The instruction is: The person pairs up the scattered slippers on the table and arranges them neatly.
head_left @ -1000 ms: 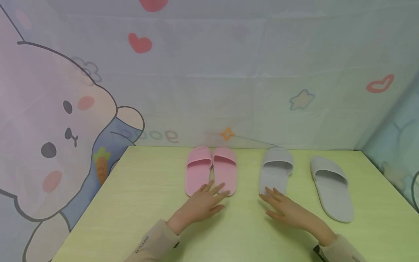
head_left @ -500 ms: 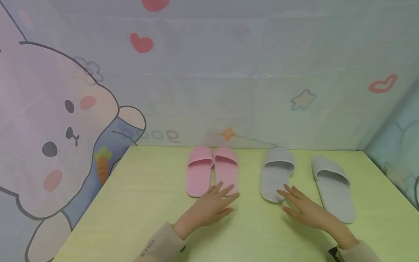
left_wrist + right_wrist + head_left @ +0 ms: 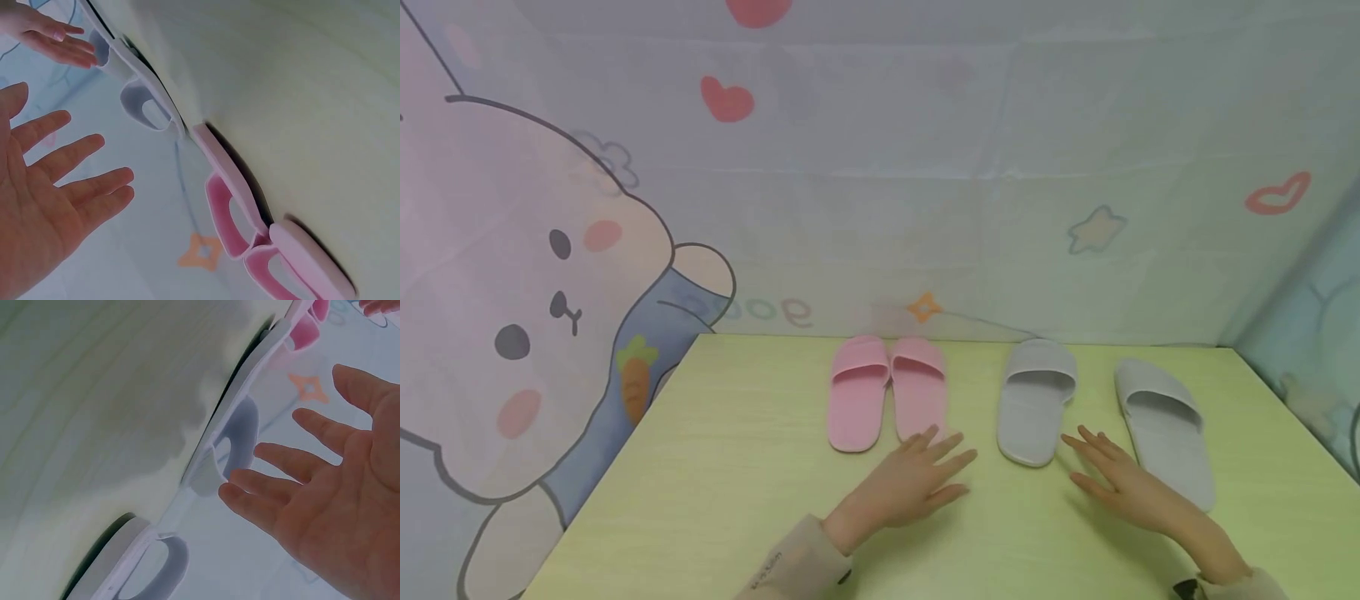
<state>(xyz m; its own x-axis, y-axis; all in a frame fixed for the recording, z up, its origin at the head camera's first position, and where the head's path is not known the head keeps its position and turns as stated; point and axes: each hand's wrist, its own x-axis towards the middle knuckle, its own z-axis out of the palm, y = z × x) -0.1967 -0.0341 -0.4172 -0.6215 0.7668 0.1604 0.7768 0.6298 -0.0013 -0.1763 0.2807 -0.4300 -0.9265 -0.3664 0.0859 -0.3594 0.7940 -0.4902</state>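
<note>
Two pink slippers (image 3: 856, 417) lie side by side near the back of the table, toes to the wall. My left hand (image 3: 906, 487), fingers spread, hovers at the heel of the right-hand pink slipper (image 3: 919, 396) and covers its heel edge. To the right lies a grey slipper (image 3: 1028, 425); farther right, a second grey slipper (image 3: 1176, 450) is turned at a slant. Between these two, my right hand (image 3: 1131, 492) hovers with straight fingers, overlapping part of the slanted one. In the wrist views, the left palm (image 3: 44, 212) and right palm (image 3: 337, 481) hold nothing.
The pale yellow-green table (image 3: 715, 467) runs back to a printed cloth backdrop (image 3: 880, 208) with a cartoon bear (image 3: 572, 333) at left. Another cloth (image 3: 1315, 333) hangs along the right side. A gap separates the two grey slippers.
Both hands have drifted to the right and slightly nearer the front. The right hand has moved off the heel of the left grey slipper. All slippers lie where they were.
</note>
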